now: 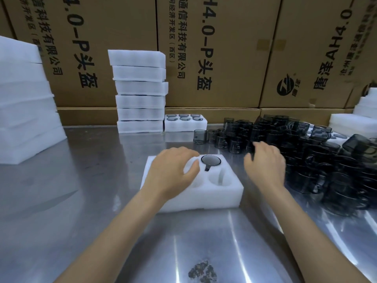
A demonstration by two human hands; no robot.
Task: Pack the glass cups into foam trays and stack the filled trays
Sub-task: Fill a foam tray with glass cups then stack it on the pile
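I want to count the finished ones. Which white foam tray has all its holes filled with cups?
The small foam tray at the back, beside the tall tray stack: six cups fill it. The tray under the left hand holds one.

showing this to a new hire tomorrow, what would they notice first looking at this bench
Most likely the big heap of dark glass cups on the right of the metal table, with the right hand reaching into it. Next, the foam tray in the middle, one cup seated in a far pocket, the left hand resting on it. Behind stands a tall stack of foam trays against cardboard boxes.
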